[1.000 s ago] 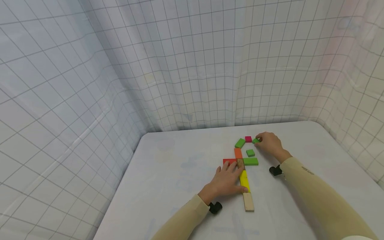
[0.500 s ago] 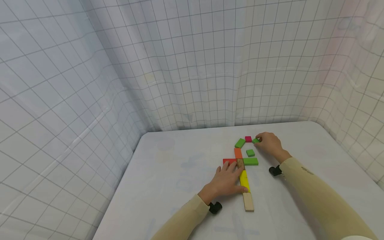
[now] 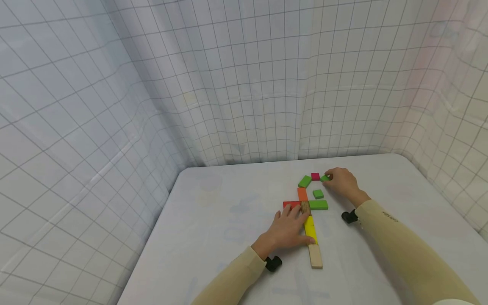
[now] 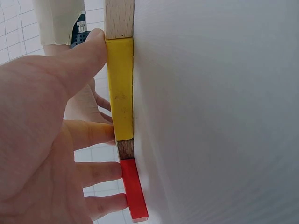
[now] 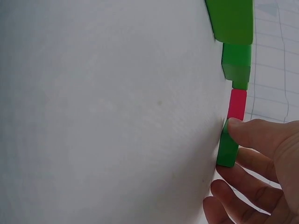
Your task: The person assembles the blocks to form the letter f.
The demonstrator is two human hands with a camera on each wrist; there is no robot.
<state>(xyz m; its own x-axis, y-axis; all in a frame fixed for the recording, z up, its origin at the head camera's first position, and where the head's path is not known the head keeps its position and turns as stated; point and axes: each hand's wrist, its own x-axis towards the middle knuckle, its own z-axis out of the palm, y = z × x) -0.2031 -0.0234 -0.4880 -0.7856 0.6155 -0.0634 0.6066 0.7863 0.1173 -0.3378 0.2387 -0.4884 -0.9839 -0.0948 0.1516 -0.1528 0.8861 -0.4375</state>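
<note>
Flat coloured blocks form a figure on the white tabletop. My right hand (image 3: 342, 183) pinches a small green block (image 5: 229, 147) between thumb and fingers, its end right at a crimson block (image 3: 315, 176). With spread fingers, my left hand (image 3: 286, 231) rests over the lower part of the figure. In the left wrist view, two of its fingertips touch the red block (image 4: 133, 189), and the thumb lies where the yellow block (image 4: 121, 88) meets a pale wooden block (image 4: 118, 18). A brown block (image 3: 305, 208) sits between the red block and a long green block (image 3: 318, 205).
An orange block (image 3: 302, 194) and a slanted green block (image 3: 305, 181) continue the figure upward. A small green block (image 3: 318, 194) lies apart inside the curve. White gridded curtains (image 3: 244, 84) hang around the table (image 3: 213, 220), whose back edge runs just beyond the blocks.
</note>
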